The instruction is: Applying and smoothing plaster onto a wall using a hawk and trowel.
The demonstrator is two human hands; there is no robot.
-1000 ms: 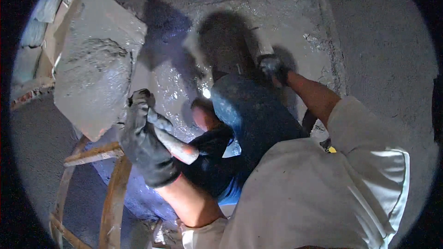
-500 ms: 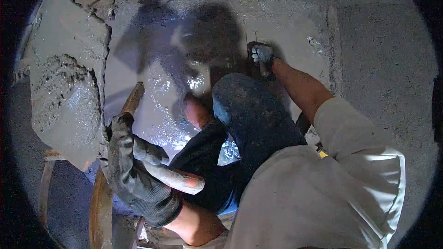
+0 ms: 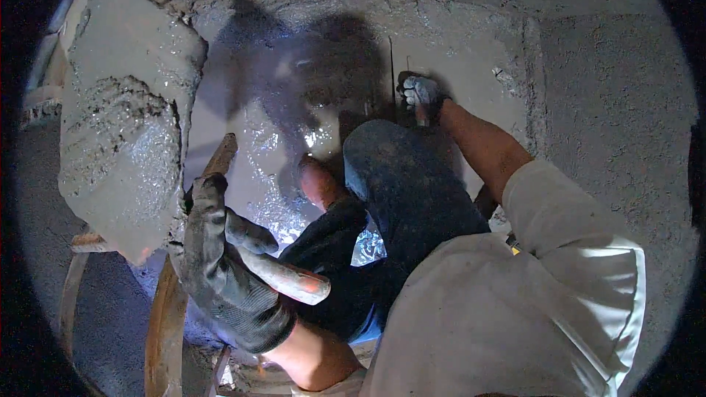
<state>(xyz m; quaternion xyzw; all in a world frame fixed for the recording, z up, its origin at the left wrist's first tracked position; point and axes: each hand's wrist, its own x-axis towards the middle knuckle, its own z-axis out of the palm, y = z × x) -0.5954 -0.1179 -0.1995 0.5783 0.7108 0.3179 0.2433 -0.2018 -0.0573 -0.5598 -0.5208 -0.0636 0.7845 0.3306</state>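
My left hand wears a dark glove smeared with mortar. It grips the lower right edge of a flat board loaded with a heap of wet grey mortar; one coated finger sticks out to the right. My right hand, in a pale glove, is stretched out over my bent knee and closed on a small trowel. The trowel's thin blade lies on the wet, shiny cement surface. Most of the trowel is hidden by the hand.
Curved wooden slats of a stand or ladder sit below the board at the lower left. A wooden strip pokes up beside my left glove. Rough dry plaster fills the right side, past a raised edge.
The mortar board and my left hand have shifted left and lower in view. My right hand has reached farther out across the wet surface.
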